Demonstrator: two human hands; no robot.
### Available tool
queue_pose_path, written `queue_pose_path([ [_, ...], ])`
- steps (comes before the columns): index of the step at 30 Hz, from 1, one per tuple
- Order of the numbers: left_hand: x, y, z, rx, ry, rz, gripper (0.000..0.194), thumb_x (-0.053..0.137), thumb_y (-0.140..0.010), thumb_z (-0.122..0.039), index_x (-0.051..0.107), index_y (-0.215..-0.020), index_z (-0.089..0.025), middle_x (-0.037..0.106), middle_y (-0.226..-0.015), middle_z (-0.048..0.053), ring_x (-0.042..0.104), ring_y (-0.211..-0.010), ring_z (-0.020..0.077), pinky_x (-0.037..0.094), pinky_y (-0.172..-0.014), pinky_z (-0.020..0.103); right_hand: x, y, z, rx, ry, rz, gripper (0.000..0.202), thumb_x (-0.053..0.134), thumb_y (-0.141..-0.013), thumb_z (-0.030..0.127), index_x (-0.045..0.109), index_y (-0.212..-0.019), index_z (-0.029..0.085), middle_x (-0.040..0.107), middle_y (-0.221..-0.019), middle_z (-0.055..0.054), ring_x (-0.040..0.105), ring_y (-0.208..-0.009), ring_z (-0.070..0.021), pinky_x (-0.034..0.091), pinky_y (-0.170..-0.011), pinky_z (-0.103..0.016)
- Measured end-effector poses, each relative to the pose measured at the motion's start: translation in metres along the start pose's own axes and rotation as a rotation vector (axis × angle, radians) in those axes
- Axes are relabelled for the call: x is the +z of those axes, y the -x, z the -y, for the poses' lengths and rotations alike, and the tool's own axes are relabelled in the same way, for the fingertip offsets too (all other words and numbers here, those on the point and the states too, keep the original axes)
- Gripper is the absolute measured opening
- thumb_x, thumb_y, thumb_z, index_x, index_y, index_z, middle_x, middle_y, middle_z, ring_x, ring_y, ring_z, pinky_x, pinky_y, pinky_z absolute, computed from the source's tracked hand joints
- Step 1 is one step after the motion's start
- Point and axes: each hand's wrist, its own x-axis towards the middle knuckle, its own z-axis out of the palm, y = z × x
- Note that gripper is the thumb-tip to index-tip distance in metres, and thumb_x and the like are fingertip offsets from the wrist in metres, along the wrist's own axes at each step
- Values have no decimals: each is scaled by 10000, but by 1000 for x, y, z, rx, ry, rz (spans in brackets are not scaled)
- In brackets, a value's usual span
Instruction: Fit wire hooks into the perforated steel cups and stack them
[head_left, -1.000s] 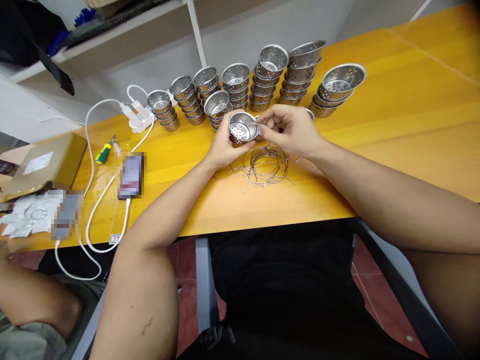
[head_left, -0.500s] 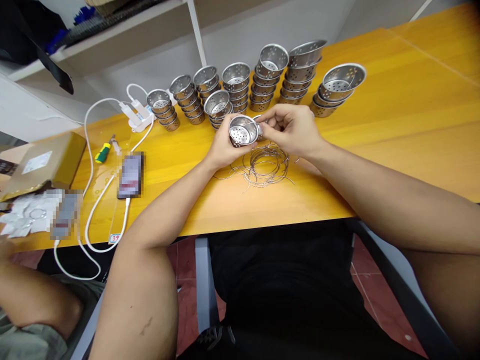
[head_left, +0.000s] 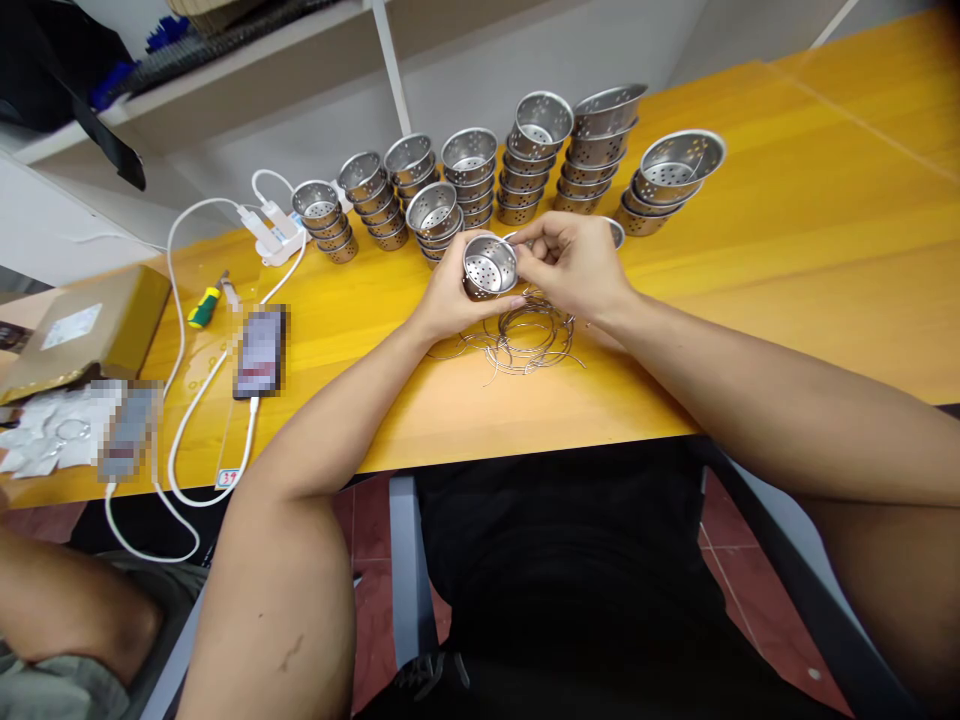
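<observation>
My left hand (head_left: 448, 296) is wrapped round a small perforated metal cup (head_left: 490, 267), its open mouth tilted up toward me. At the cup's right rim, my right hand (head_left: 574, 258) has thumb and index finger pinched together; what lies between the fingertips is too small to name. Loose coils of thin wire (head_left: 529, 335) lie on the table just below both hands. Another metal cup (head_left: 616, 233) shows partly behind my right hand. Several stacks of perforated cups (head_left: 469, 165) stand behind the hands, and a separate stack (head_left: 677, 175) stands to the right.
On the yellow table (head_left: 420, 420), a phone (head_left: 259, 352), a green-yellow screwdriver (head_left: 204, 307), a power strip (head_left: 276, 240) with white cables, a cardboard box (head_left: 97, 325) and a second phone (head_left: 129, 432) sit at left. Another person's arm (head_left: 67, 590) is at lower left.
My right hand has shifted slightly left and down along the held cup's rim. The held cup has moved a little right, and a cup behind my right hand shows more.
</observation>
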Motion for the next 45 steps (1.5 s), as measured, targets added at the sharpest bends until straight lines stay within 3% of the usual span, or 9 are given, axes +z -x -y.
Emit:
queue_pose_path([
  [9,-2,0,-6,-14,20,-18,1247,1025,-843,-1063,570,-1731,-315,758,-1648,162,809,-1569,409,667,-1404,651,0,0,3,-13,-40,4,290,1064,-1045,512,879,-1036,288,644,-770,-19,584,-717,-230,512,-679,-410],
  [13,-3,1,-8,-2,-1,-4,1191,1014,-888,-1036,576,-1725,-311,768,-1641,161,814,-1552,411,678,-1388,651,0,1,10,8,-46,20,227,1031,-1071,465,880,-1128,305,604,-770,1,544,-698,-233,501,-693,-421],
  [15,-4,2,-9,9,17,16,1145,970,-930,-1040,577,-1723,-312,771,-1630,155,819,-1528,399,684,-1370,637,0,1,15,3,-84,43,292,1014,-1095,573,883,-1152,319,648,-797,-15,570,-716,-250,532,-698,-436],
  [18,-4,1,-7,14,109,39,1065,889,-969,-1082,618,-1650,-310,798,-1555,125,852,-1423,344,723,-1284,568,0,2,22,-39,-181,102,571,968,-1079,881,898,-1112,316,805,-947,-79,684,-809,-278,590,-727,-460],
  [22,-9,-1,-2,-16,196,30,1063,861,-948,-1127,663,-1587,-301,840,-1470,103,878,-1308,302,756,-1178,504,-2,4,30,8,-280,231,842,986,-894,1130,893,-1127,326,871,-1048,-81,709,-825,-265,612,-709,-454],
  [26,-12,-1,0,13,226,67,1020,888,-981,-1072,654,-1607,-302,847,-1500,105,883,-1350,304,758,-1210,503,-5,3,35,75,-301,298,842,1067,-807,1114,815,-1025,341,769,-884,-36,623,-747,-247,566,-644,-438],
  [32,-4,2,0,57,124,50,1031,840,-1029,-1058,577,-1650,-279,817,-1550,142,865,-1416,329,725,-1299,571,-4,-3,29,85,-319,244,890,1091,-757,1122,728,-965,337,692,-774,-12,581,-673,-232,492,-586,-420],
  [39,-3,2,-3,-28,96,86,1012,829,-1034,-1028,571,-1645,-264,811,-1593,158,828,-1456,345,661,-1344,564,-2,-4,19,94,-298,237,881,1110,-760,1095,718,-946,329,703,-808,-25,630,-729,-250,520,-599,-415],
  [45,-4,2,-1,18,95,94,968,842,-1066,-978,558,-1664,-272,801,-1604,161,822,-1472,357,654,-1356,577,1,-3,13,80,-310,216,820,1152,-795,1020,769,-971,317,743,-856,-42,666,-768,-258,583,-650,-436],
])
